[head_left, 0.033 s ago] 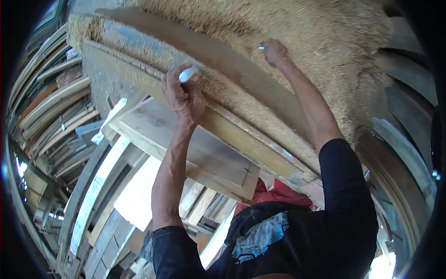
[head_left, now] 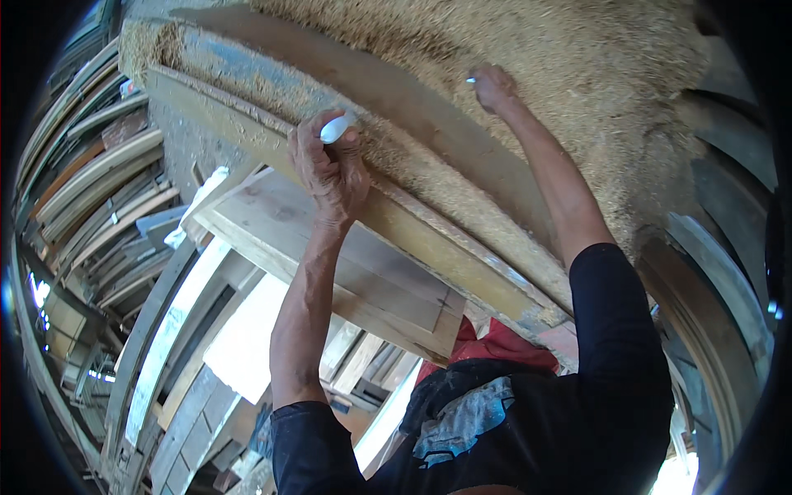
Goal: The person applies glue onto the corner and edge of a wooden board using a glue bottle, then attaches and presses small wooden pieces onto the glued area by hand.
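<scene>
My left hand [head_left: 328, 169] is closed around a smooth white rounded object [head_left: 334, 129], mostly covered by the fingers, so its kind does not show. That hand is over the near yellowish edge of a long wooden bench [head_left: 396, 213] strewn with sawdust. Farther off to the right, my right hand [head_left: 493, 87] is closed, with the small whitish end of something [head_left: 471, 80] sticking out at its left side. The rest of that thing is hidden in the fingers. Behind the right hand lies a big heap of wood shavings [head_left: 586, 107].
A panelled wooden door or cabinet front [head_left: 330, 256] lies below the bench, close to my body. Stacked boards [head_left: 107, 177] fill the left side. Long planks [head_left: 701, 330] stand at the right. A bright white sheet [head_left: 247, 334] shows at the lower left.
The whole view has shifted very slightly. My right hand sits a touch farther right; both hands keep their grip.
</scene>
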Demonstrator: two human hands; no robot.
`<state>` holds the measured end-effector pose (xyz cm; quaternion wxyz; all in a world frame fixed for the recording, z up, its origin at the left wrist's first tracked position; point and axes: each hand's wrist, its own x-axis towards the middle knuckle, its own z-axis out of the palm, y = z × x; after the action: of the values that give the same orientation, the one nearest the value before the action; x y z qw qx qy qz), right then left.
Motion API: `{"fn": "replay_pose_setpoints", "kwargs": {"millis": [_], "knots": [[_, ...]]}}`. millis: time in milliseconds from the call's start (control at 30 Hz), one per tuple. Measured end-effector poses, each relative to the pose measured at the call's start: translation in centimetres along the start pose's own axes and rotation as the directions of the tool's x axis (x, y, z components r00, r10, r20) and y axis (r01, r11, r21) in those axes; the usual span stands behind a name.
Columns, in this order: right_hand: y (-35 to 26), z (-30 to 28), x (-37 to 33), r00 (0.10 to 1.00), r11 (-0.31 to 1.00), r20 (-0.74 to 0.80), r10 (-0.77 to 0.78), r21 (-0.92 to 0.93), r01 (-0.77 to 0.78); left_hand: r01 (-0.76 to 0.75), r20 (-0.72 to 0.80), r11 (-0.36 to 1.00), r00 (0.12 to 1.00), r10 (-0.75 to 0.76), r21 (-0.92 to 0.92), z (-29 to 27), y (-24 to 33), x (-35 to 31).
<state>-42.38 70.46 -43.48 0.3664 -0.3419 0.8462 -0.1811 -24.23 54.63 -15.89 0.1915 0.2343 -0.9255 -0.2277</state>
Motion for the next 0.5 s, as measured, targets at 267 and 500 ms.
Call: {"fn": "replay_pose_setpoints", "kwargs": {"millis": [267,500], "knots": [[0.0,1.8,-1.2,0.994,0.985,-0.079,-0.077,-0.158,0.064,0.073,-0.031,0.99,0.997,-0.077,-0.121,0.4,-0.4,0.2],[3.4,-5.5,-8.3,0.962,1.0,-0.274,-0.003,-0.022,-0.003,-0.035,0.021,0.995,0.999,0.033,0.096,-0.5,0.1,0.3]]}}
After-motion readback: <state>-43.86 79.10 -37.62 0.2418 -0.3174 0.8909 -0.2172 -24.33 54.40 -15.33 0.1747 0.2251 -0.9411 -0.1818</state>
